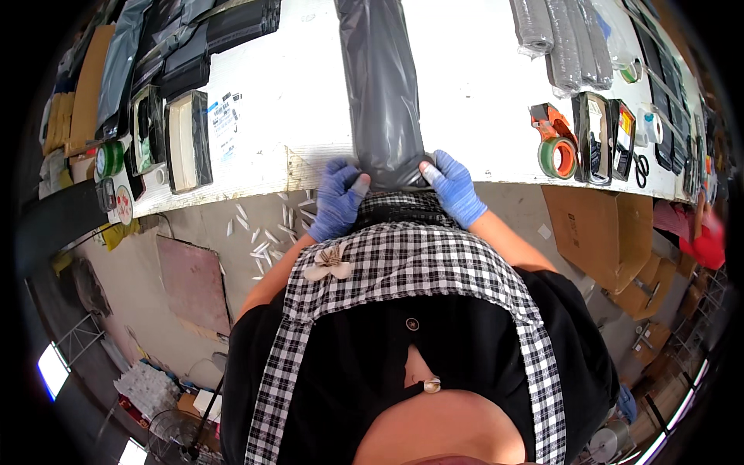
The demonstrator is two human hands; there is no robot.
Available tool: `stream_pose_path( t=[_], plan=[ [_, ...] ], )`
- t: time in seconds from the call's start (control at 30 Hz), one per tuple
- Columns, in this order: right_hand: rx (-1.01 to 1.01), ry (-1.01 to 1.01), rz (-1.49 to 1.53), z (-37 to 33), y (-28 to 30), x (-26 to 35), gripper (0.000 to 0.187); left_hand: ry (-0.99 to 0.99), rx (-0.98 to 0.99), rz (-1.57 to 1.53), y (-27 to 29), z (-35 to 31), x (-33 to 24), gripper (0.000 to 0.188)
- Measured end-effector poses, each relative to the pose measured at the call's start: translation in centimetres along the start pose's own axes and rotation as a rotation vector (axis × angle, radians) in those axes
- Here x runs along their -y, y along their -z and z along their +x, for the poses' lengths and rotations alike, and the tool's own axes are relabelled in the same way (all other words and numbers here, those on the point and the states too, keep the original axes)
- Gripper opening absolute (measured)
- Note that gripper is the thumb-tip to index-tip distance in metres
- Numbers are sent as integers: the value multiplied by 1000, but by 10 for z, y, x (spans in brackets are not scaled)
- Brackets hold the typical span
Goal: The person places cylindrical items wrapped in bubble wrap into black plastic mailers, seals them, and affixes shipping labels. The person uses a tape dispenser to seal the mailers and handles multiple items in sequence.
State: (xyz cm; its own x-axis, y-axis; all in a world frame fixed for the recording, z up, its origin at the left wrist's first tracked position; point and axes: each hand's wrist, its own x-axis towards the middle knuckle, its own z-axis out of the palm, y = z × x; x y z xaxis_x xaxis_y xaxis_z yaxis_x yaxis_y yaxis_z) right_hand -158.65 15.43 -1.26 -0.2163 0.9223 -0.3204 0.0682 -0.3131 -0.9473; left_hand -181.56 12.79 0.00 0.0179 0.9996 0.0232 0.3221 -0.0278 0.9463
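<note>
A long dark grey plastic mailing bag (384, 93) lies lengthwise on the white table, its near end at the front edge in front of my body. It looks filled out, but its contents are hidden. At the near left corner, my left hand (339, 200), in a blue glove, has its fingers closed on the plastic, with the thumb on top. My right hand (454, 188), gloved the same way, pinches the near right corner, where the plastic is bunched up. Both hands are level with the table edge, just above my checked apron (403, 248).
On the right of the white table (480, 101) are an orange tape dispenser (550, 120), scissors (641, 169) and grey rolls in clear film (570, 46). An open box (188, 141) and dark bags (240, 27) lie left. A cardboard box (597, 232) stands below; a person (701, 232) is far right.
</note>
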Motion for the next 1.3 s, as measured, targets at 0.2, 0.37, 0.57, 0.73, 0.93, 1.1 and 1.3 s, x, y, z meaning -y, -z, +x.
stream_pose_path(
  t=[0.2, 0.37, 0.57, 0.73, 0.93, 1.1, 1.3],
  plan=[
    [-60, -354, -60, -37, 12, -34, 24, 924, 331, -2, -4, -10, -12, 44],
    [-89, -603, 181, -46, 16, -27, 24, 898, 500, -256, -3, -7, 11, 54],
    [180, -669, 685, -36, 22, -25, 39, 536, 818, -309, -1, -2, 43, 42],
    [-60, -631, 481, -31, 31, 13, 31, 261, 694, 371, 37, 36, -28, 35],
    [-372, -24, -318, -22, 52, 19, 32, -129, -522, 1171, 145, 67, 36, 42],
    [-252, 19, -153, -9, 46, 33, 26, -172, -164, 1341, 146, 38, 71, 61],
    [-220, 10, -150, -13, 32, 42, 24, -402, -134, 1110, 79, -25, 34, 43]
  ],
)
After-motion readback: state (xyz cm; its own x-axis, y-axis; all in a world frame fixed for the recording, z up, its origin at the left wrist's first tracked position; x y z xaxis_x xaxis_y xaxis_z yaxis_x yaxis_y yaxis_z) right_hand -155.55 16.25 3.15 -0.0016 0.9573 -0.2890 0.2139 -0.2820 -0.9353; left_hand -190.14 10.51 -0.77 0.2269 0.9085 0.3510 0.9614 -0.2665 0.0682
